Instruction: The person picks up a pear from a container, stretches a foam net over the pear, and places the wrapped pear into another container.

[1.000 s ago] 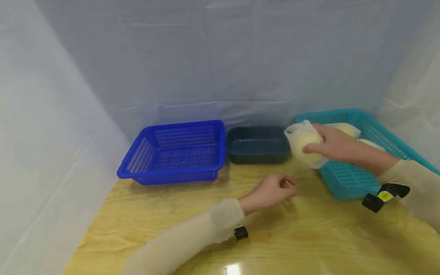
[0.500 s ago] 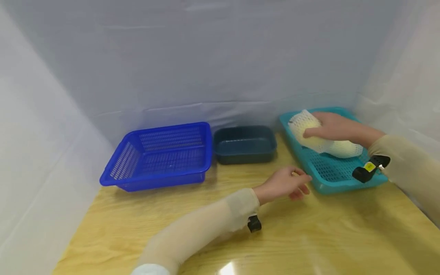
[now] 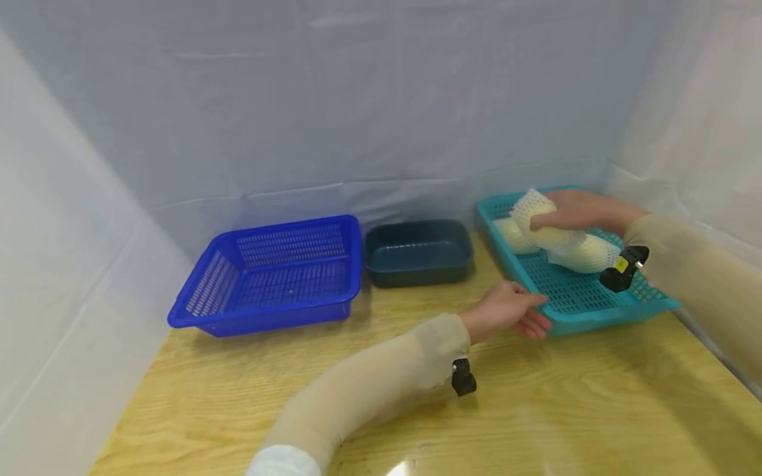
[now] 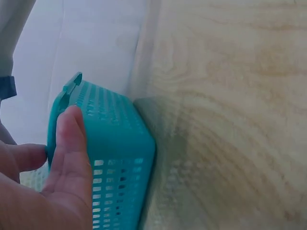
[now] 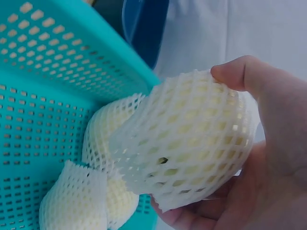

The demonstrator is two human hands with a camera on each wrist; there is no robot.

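Note:
My right hand [image 3: 574, 210] grips a pale yellow round fruit in a white foam net [image 5: 192, 134], thumb on one side and fingers curled under the other. It is over the back part of the teal basket [image 3: 625, 316], where more foam-netted fruits [image 3: 586, 254] lie, partly covered by the held one in the head view. My left hand [image 3: 508, 311] is at the basket's near left corner. In the left wrist view its thumb [image 4: 32, 156] is at the rim and its fingers [image 4: 71, 143] lie along the outer wall, pinching the edge.
A blue basket [image 3: 264, 307] stands at the left of the wooden table [image 3: 238, 390]. Between the two baskets sits a small dark green tub [image 3: 417, 276]. White sheeting [image 3: 381, 112] hangs close behind and at both sides.
My right hand has carried the netted fruit back and over the teal basket. My left hand has moved right from over the table to the basket's corner. The head view has shifted.

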